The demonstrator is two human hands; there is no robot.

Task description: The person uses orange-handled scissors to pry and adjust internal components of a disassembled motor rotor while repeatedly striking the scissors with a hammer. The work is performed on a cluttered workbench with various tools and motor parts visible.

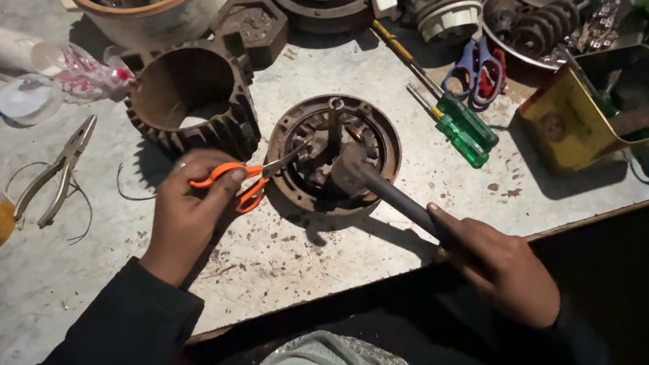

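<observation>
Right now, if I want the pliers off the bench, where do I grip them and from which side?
Take the pliers by the two splayed handles at their lower left end, coming from above. They lie flat with the jaws pointing up right, and thin wire loops around the handles, so lift slowly. The left hand is nearest.

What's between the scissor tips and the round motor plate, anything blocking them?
Nothing visible. The left hand holds the orange scissors, and their tips already reach over the motor plate rim. The hammer in the right hand rests on the plate's middle, beside the tips, not between.
</observation>
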